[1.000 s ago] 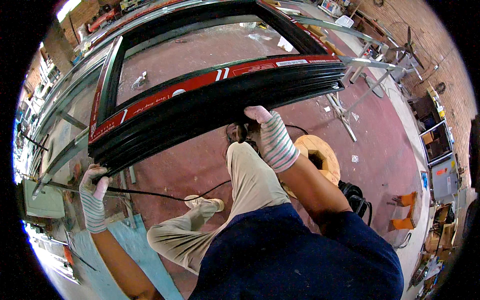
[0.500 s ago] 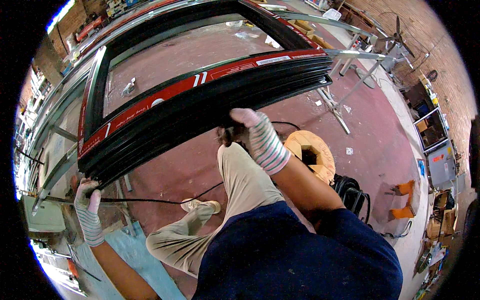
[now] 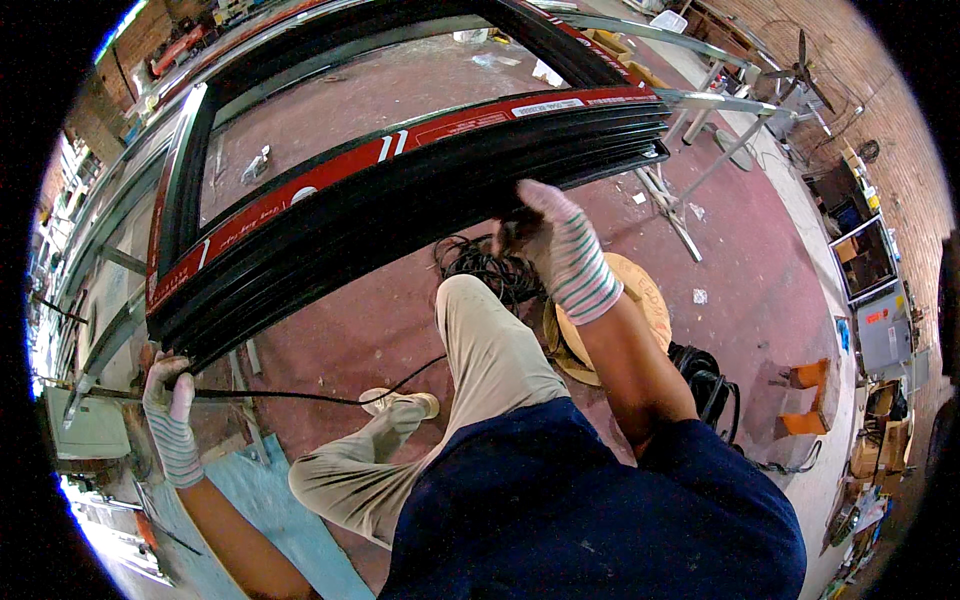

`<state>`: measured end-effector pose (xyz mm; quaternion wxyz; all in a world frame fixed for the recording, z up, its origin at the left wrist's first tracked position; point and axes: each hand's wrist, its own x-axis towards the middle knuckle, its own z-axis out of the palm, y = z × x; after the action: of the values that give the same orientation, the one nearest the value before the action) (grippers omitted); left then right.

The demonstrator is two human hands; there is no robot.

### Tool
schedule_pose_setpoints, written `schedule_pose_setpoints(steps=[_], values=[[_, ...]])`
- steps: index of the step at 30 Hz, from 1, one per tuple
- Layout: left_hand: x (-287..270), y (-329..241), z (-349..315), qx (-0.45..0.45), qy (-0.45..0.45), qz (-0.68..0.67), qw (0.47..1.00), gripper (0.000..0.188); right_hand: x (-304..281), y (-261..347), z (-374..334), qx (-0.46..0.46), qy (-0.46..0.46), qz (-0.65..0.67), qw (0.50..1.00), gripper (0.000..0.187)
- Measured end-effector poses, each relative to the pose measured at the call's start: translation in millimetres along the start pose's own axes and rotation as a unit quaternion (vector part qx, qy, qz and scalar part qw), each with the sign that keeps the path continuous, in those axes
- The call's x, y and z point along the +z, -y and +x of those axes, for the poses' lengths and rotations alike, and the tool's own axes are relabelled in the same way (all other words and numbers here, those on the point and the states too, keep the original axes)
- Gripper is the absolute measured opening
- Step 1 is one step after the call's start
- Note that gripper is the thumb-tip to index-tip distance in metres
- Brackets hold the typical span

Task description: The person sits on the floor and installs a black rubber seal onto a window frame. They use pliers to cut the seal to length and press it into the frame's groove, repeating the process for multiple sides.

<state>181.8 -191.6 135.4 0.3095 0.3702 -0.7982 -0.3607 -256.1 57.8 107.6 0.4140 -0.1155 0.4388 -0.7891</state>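
A rectangular black window frame (image 3: 330,225) with a red printed band along its top rests on metal rails before me. My left hand (image 3: 172,420), in a striped glove, is closed at the frame's near left corner. A thin black cord (image 3: 300,397) runs through that grip and trails right towards the floor. At the frame's near side, right of the middle, is my gloved right hand (image 3: 570,255). Its thumb points up to the frame's lower edge and its fingers curl in, dark and partly hidden; what they hold cannot be made out.
Loose black cord (image 3: 490,270) lies tangled beyond my knee, beside a round tan spool (image 3: 640,300). A black coil (image 3: 705,385) and an orange bracket-shaped piece (image 3: 808,397) are on the red floor at right. Metal rails (image 3: 690,100) extend past the frame; a fan (image 3: 800,70) stands far right.
My right hand has slid to the right along the frame's near side, uncovering the tangled cord. The left hand stays at the corner; the frame sits slightly differently in view.
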Motion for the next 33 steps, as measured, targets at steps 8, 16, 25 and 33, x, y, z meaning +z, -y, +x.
schedule_pose_setpoints(steps=[8,16,25,33], values=[[11,-8,-6,0.008,-0.05,-0.029,0.998,0.017,21,-29,3,-0.019,0.028,-0.046,0.998,0.027],[2,-12,-7,0.011,-0.034,0.004,0.999,0.018,56,-49,5,0.067,0.157,-0.103,0.98,0.03],[17,-24,-4,0.03,-0.036,-0.026,0.999,0.015,68,-69,-2,-0.006,0.113,-0.111,0.987,0.024],[-1,12,-2,0.045,0.0,-0.021,0.999,0.016,71,-89,16,0.059,0.152,-0.033,0.986,0.026]])
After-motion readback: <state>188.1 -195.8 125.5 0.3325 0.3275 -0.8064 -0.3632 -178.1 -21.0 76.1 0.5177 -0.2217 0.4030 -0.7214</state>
